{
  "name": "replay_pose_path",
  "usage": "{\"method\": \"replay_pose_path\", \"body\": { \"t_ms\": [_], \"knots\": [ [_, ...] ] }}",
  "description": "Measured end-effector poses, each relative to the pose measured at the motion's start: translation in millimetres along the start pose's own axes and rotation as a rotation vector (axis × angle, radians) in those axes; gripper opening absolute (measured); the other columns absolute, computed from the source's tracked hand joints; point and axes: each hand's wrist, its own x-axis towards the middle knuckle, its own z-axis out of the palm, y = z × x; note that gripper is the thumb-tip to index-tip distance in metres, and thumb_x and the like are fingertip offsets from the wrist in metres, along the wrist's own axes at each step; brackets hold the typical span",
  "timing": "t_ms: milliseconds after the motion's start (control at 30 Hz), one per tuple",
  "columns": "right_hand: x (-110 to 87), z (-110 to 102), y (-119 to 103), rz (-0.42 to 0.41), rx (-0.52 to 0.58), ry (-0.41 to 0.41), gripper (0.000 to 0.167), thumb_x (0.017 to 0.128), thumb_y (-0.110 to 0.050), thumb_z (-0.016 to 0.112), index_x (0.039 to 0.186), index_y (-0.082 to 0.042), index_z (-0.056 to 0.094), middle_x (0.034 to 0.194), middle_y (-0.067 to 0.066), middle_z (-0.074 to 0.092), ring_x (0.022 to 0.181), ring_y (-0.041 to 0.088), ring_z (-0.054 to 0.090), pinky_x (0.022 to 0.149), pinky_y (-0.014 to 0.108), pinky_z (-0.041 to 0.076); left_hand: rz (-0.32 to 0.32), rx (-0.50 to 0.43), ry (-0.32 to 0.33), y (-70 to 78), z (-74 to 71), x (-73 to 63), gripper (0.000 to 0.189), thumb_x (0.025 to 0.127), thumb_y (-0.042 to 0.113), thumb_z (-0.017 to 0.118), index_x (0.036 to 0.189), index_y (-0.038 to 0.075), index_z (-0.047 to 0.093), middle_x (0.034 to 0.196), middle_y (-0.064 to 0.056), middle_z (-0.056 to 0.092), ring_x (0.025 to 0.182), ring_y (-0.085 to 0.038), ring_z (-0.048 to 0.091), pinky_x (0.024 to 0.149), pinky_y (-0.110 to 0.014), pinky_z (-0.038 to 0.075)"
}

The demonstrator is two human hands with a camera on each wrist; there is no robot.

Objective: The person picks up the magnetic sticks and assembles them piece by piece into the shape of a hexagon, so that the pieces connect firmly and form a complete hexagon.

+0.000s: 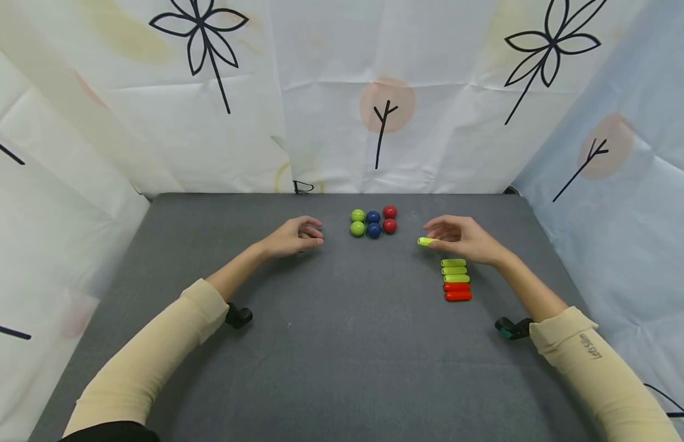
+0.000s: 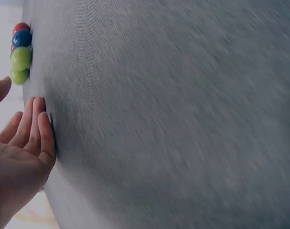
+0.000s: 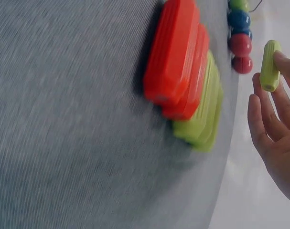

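My right hand pinches a yellow-green ribbed stick with a hole in its end, holding it above the table. Below that hand lies a column of similar sticks: yellow-green ones at the far end and two red ones nearest me. My left hand hovers low over the table with its fingers loosely bent and nothing in them. Between the hands sit small round balls in pairs: green, blue and red. The left wrist view shows the palm and thumb apart from the balls.
A dark grey cloth covers the table. White curtains with printed leaf and tree drawings stand at the back and both sides. Each wrist wears a dark camera mount. A black wire shows at the lower right.
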Motion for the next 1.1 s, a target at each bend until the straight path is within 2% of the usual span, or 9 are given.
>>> {"method": "replay_pose_path", "body": {
  "t_ms": [300,600,867,1100],
  "knots": [
    [11.7,11,-13,-0.006,-0.001,-0.007,0.039,0.101,-0.009,0.077,0.137,0.003,0.067,0.131,0.022,0.075,0.11,0.021,0.073,0.093,0.017,0.058,0.075,-0.034,0.043,16.4,23.6,24.7,0.054,0.106,0.016,0.071,0.154,0.0,0.052,0.149,-0.02,0.065,0.126,-0.037,0.071,0.08,-0.028,0.057],
    [16.1,20,-20,-0.035,0.024,-0.023,0.038,0.101,-0.007,0.077,0.137,-0.001,0.068,0.132,0.024,0.073,0.112,0.03,0.072,0.094,0.021,0.059,0.132,-0.123,0.096,23.1,39.6,41.6,0.05,0.105,0.007,0.071,0.152,0.001,0.054,0.152,-0.021,0.062,0.109,-0.037,0.076,0.076,-0.029,0.061],
    [20.1,26,-25,-0.035,0.041,-0.037,0.04,0.102,-0.007,0.076,0.14,0.002,0.066,0.132,0.023,0.073,0.115,0.032,0.072,0.096,0.02,0.058,0.144,-0.141,0.113,26.4,44.9,47.6,0.047,0.105,0.005,0.071,0.15,0.003,0.057,0.151,-0.021,0.063,0.099,-0.038,0.076,0.075,-0.031,0.061],
    [23.0,29,-26,-0.037,0.051,-0.041,0.041,0.102,-0.007,0.076,0.14,0.003,0.065,0.127,0.017,0.075,0.113,0.032,0.073,0.095,0.021,0.059,0.145,-0.124,0.118,27.4,47.4,50.9,0.047,0.104,0.005,0.072,0.148,0.002,0.058,0.15,-0.021,0.063,0.094,-0.031,0.076,0.071,-0.027,0.06]
  ]
}}
